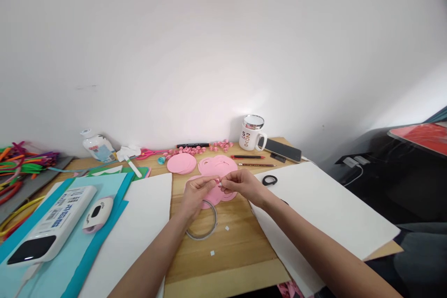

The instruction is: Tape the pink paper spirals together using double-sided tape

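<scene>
My left hand (pixel 194 195) is closed in a pinch on a small pink paper roll (pixel 217 180). My right hand (pixel 244 185) meets it from the right, thumb and fingers pressed together at a tiny whitish piece (pixel 220 184), too small to name surely. Under both hands lie overlapping pink paper circles (pixel 223 165), some with cut lines. A roll of tape (pixel 202 238) rests on the wooden table just below my left hand, partly covered by it. Two small white squares (pixel 226 228) lie nearer me. A stack of pink discs (pixel 181 163) lies behind my left hand.
Several small pink rolls (pixel 199 150) line the wall beside a black marker (pixel 193 145). A mug (pixel 252 135) and a phone (pixel 284 150) stand at the back right. White sheets (pixel 324 209) flank my arms. A power bank (pixel 59 223) lies on blue paper at left.
</scene>
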### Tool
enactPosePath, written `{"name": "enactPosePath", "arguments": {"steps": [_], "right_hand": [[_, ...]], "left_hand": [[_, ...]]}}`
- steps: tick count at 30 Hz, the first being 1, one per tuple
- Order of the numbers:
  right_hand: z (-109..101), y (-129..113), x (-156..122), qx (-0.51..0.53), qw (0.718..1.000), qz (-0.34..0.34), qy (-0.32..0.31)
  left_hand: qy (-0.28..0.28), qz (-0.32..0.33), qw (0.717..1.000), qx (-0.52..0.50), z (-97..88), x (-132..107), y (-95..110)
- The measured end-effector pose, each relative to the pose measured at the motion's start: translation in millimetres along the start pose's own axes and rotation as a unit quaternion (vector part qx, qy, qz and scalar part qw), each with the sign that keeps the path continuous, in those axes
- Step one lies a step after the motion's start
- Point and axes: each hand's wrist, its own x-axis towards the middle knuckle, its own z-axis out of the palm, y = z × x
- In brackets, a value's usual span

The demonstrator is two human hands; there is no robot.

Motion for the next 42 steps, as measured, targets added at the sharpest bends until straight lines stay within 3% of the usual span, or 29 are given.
{"name": "enactPosePath", "arguments": {"steps": [16, 31, 42], "right_hand": [[0.5, 8.0, 0.2, -0.027, 0.999, -0.021, 0.012], [-3.0, 8.2, 1.2, 0.016, 0.999, 0.01, -0.038], [2.8, 5.9, 0.6, -0.075, 0.997, -0.013, 0.015]], "left_hand": [[0.009, -0.015, 0.999, -0.03, 4.8, -1.7, -0.1], [-0.052, -0.06, 0.986, -0.143, 5.4, -1.1, 1.6], [-0.039, -0.07, 0.99, -0.115, 2.8, -0.4, -1.5]]}}
